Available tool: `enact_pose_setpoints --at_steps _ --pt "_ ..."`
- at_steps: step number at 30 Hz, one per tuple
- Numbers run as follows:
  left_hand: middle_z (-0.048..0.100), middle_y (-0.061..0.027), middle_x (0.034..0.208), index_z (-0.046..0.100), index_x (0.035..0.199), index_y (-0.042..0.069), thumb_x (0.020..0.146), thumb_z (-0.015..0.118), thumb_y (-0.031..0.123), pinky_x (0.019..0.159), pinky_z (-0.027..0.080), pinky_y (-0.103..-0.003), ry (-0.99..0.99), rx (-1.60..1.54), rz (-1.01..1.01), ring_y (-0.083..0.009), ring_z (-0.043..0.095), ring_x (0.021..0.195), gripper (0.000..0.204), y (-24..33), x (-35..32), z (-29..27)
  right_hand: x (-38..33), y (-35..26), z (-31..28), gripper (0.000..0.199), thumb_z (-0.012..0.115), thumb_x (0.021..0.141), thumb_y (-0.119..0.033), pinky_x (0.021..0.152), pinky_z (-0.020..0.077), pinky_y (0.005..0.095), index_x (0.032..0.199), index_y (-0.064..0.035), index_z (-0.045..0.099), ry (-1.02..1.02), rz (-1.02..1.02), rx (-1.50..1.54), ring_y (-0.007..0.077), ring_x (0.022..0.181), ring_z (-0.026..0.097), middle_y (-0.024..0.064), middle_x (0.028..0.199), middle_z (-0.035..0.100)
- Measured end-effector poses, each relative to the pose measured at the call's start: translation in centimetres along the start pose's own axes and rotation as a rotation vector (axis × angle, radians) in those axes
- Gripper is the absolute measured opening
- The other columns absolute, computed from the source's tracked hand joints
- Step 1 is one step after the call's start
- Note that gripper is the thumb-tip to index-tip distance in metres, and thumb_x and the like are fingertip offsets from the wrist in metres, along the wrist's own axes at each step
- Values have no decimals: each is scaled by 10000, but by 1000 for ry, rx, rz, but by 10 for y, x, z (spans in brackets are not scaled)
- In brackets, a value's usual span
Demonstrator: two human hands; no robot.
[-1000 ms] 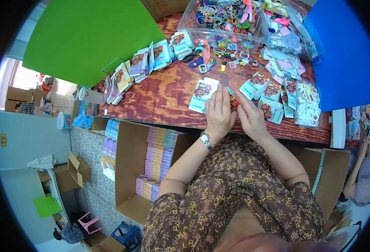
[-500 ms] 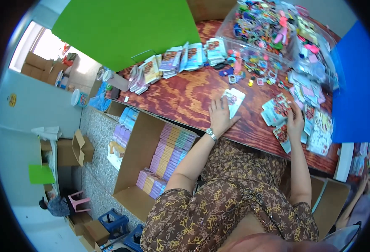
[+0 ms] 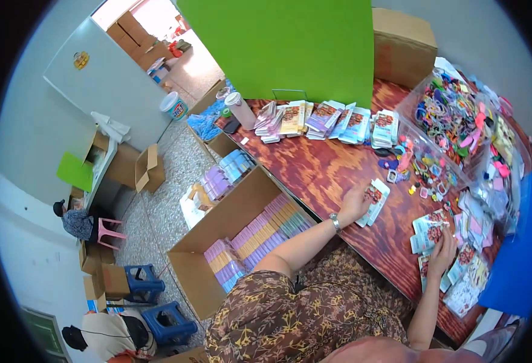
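My left hand [image 3: 356, 202] rests on the red-brown wooden table [image 3: 320, 166], fingers on a white packaged card [image 3: 376, 199] that lies flat. A watch sits on that wrist. Farther right, my right hand [image 3: 442, 249] lies palm down on a spread of small blue-and-white packets [image 3: 430, 227] near the table's near edge. Neither hand lifts anything off the table. A clear bag of colourful hair ties and clips [image 3: 453, 115] sits beyond both hands.
A row of stacked packets [image 3: 323, 118] lines the table's far side before a green board [image 3: 290, 42]. An open cardboard box [image 3: 236, 236] of pastel packs stands on the floor at my left. Two blue stools [image 3: 157, 302] and other seated people are farther left.
The camera has swung left toward the floor and box. My hands, together on one card a second ago, have spread: left stays on the card, right has moved to the packets.
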State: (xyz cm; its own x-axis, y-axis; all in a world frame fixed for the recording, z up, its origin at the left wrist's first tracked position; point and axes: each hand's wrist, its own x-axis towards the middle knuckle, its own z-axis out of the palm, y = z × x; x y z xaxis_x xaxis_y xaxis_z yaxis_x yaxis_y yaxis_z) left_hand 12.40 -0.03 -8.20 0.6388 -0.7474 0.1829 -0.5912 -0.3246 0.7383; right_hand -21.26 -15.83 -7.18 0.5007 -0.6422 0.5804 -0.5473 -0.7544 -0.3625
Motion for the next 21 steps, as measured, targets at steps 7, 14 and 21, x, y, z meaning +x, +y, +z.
enact_pose_setpoints --at_steps 7,14,21 --pt "676 -167 1134 569 1312 9 911 648 39 903 534 -380 222 -232 62 -283 669 1044 410 21 120 -32 7 2 0 274 608 922 14 995 482 447 1190 -21 659 40 40 -25 340 1135 629 148 1244 678" --pt "606 -230 1318 614 1307 33 891 664 133 1042 447 -447 -86 132 -3 -385 575 1214 431 70 226 -39 21 -9 -10 262 644 930 -20 926 507 411 1188 -46 679 83 210 127 337 1064 655 146 1156 689" --pt "588 -239 1321 538 1363 -22 878 620 0 1033 451 -463 22 -74 639 -410 539 1241 492 79 123 -8 36 -14 -20 237 629 976 -43 822 514 261 1206 -7 667 117 547 502 142 934 658 66 1057 690"
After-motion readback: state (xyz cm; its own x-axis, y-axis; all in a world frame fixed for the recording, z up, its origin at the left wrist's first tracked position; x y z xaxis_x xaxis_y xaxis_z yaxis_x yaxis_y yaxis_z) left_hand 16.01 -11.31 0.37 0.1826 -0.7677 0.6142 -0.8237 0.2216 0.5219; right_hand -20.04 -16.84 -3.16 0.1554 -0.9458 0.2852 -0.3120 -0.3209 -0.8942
